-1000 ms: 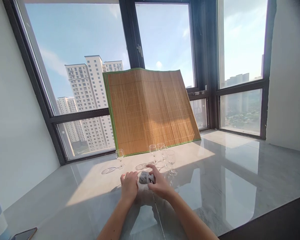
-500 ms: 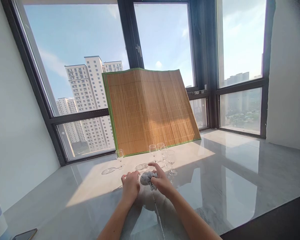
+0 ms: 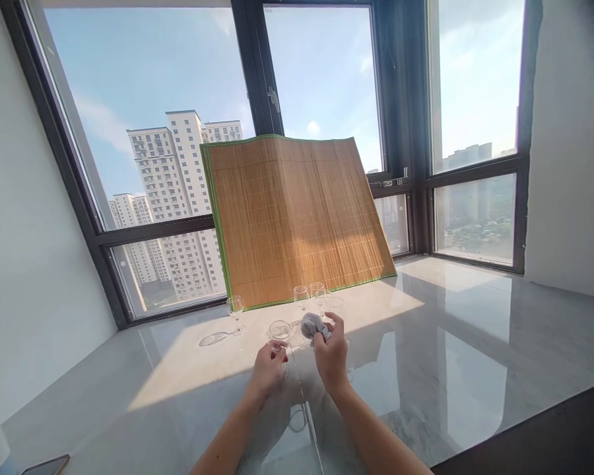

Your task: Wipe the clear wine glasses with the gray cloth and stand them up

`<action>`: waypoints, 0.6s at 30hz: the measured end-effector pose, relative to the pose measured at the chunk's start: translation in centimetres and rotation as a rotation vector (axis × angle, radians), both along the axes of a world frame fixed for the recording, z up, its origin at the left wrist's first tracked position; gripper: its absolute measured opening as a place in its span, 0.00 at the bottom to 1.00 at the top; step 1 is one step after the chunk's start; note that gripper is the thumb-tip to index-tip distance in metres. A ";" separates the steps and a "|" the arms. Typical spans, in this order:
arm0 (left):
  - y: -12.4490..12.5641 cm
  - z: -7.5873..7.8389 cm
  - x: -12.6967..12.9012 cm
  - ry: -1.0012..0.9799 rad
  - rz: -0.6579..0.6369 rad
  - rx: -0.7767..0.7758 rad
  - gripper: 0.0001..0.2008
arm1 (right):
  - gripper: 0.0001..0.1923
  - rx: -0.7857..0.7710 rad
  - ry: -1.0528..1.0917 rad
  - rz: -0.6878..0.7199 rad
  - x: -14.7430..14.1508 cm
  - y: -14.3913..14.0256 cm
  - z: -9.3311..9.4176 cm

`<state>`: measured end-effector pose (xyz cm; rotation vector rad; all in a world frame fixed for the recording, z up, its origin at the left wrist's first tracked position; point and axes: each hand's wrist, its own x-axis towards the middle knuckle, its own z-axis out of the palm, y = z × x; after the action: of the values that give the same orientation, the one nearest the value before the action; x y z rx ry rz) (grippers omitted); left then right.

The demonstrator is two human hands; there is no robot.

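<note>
Currently my left hand [image 3: 268, 364] has its grip closed on a small wine glass [image 3: 280, 330], held up off the desk [image 3: 450, 343]; right hand [image 3: 331, 353] pinches a balled grey cloth [image 3: 312, 324] just beside the bowl. Advice to self: support the stem low, press the cloth gently, keep clear of the standing glasses [image 3: 317, 297] before the bamboo mat [image 3: 297, 218]

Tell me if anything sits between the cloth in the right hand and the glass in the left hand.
Nothing visible does. The right hand holds the grey cloth beside the open rim of the glass held by the left hand. The other glasses stand behind.
</note>
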<state>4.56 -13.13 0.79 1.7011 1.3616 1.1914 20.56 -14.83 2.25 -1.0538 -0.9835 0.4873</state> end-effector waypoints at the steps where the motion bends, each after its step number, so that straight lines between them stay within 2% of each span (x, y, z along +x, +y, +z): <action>1: -0.2 0.1 0.2 -0.128 -0.035 -0.026 0.20 | 0.25 -0.008 -0.034 0.025 -0.1 0.1 -0.2; 3: -0.7 0.4 0.8 -0.355 -0.115 -0.049 0.23 | 0.27 -0.035 -0.123 0.133 -0.5 0.3 -0.9; 5: -1.1 0.7 1.1 -0.500 -0.170 -0.068 0.22 | 0.30 -0.086 -0.203 0.246 -1.1 0.6 -1.8; 8: -1.3 1.0 1.2 -0.621 -0.179 -0.125 0.18 | 0.32 -0.159 -0.230 0.338 -1.8 1.0 -2.8; 10: -1.1 1.1 0.9 -0.692 -0.153 -0.142 0.14 | 0.32 -0.201 -0.173 0.410 -2.0 1.0 -2.8; 15: -0.2 0.7 0.0 -0.691 -0.048 -0.120 0.13 | 0.32 -0.266 0.113 0.629 -1.5 0.2 -1.0; 18: 0.3 -0.2 -0.3 -0.582 0.011 -0.124 0.16 | 0.32 -0.155 0.120 0.547 -1.1 -0.1 -0.1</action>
<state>4.27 -12.85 0.60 1.1322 1.0535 1.4299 19.46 -14.90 2.11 -0.8718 -1.1389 1.0769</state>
